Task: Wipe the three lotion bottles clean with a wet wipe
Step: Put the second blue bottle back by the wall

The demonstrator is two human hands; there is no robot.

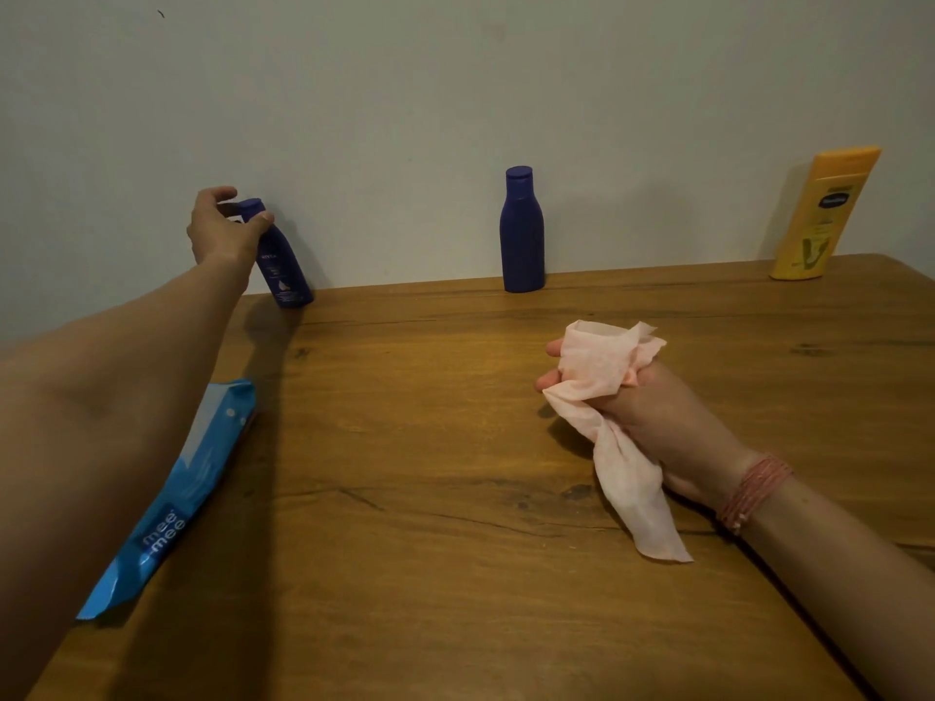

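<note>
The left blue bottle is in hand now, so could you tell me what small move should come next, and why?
Probably draw the left blue bottle toward the wet wipe. The left hand grips its neck at the table's far edge, tilted, while the right hand holds the wipe apart, nearer the person.

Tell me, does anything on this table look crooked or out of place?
Only the left blue bottle: it leans, top tipped left, while the left hand grips its cap end. The middle blue bottle stands upright; the yellow bottle only looks slanted near the wide-angle edge. Nothing is spilled.
</note>
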